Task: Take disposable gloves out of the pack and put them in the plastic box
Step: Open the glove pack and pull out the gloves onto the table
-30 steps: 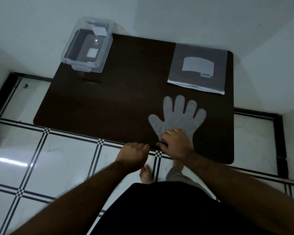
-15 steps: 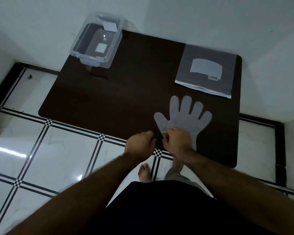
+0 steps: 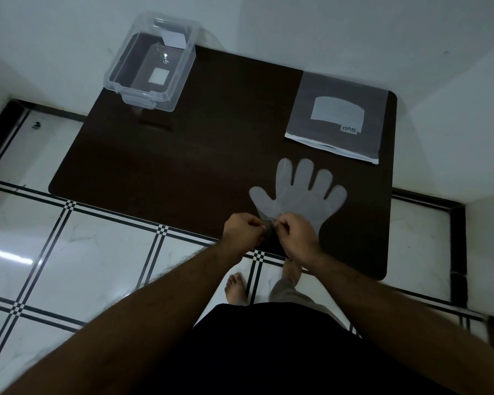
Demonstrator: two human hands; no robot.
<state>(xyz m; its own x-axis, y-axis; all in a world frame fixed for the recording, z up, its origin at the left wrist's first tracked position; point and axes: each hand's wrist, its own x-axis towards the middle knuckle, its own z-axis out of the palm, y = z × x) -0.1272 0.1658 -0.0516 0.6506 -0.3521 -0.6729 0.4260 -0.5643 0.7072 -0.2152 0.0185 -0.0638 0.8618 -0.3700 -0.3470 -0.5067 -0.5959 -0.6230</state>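
A translucent disposable glove [image 3: 303, 195] lies flat on the dark table [image 3: 200, 155], fingers pointing away from me. My left hand [image 3: 241, 232] and my right hand [image 3: 295, 238] meet at its cuff near the table's front edge, both pinching the cuff's left corner. The grey glove pack [image 3: 338, 118] lies at the back right, its open mouth facing me. The clear plastic box [image 3: 151, 61] stands at the back left corner, lid off, with only a white label visible inside.
White walls close in behind and to the right of the table. White floor tiles with black lines lie to the left and in front. My bare feet [image 3: 236, 289] stand under the table's front edge.
My left hand has moved right from the table's edge to the glove's cuff. My right hand has shifted from pressing flat on the cuff to pinching it.
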